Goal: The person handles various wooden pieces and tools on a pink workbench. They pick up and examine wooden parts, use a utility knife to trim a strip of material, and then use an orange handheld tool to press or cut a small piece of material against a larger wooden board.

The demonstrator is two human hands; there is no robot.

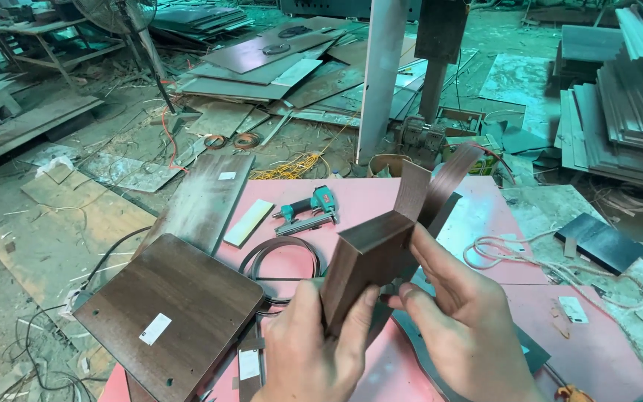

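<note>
Plainly, left hand [310,350] grip clamps the dark brown wooden block [366,264]; right hand [459,320] fingers rest open against it; the loose brown veneer edge strip [440,186] could peel or crease if pressure slips.

A small white rectangular label [155,328] sits tilted on the dark brown board at lower left. A second white label [249,364] lies on a narrow dark strip near the bottom edge. A smaller white label [227,176] marks the long brown plank. A white tag [573,310] lies at the pink table's right edge.
</note>
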